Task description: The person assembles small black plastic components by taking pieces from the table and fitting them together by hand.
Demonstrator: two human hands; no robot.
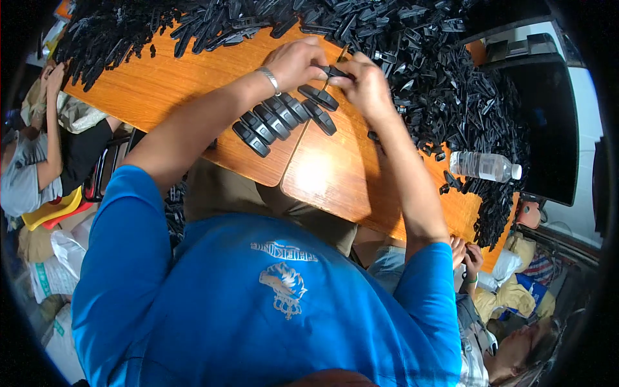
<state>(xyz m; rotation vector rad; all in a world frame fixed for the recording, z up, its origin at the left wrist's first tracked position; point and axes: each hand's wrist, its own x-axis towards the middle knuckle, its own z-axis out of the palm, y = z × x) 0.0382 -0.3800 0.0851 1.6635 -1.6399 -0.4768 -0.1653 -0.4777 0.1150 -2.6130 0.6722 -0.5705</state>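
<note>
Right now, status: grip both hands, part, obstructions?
Left-hand grip and right-hand grip closed on one black plastic part. Black oval parts clustered close by on wooden table. Nothing visibly blocking.

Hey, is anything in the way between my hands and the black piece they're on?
Nothing visible: your left hand and right hand both have fingers on the black piece. The lined-up black parts lie nearer your body.

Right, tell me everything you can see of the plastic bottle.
The bottle looks like clear, thin plastic, with a white cap on its neck and what seems a pale label around its body. It lies on its side against loose black parts toward the right end of the wooden table, cap pointing right. Whether it holds liquid is unclear.
</note>
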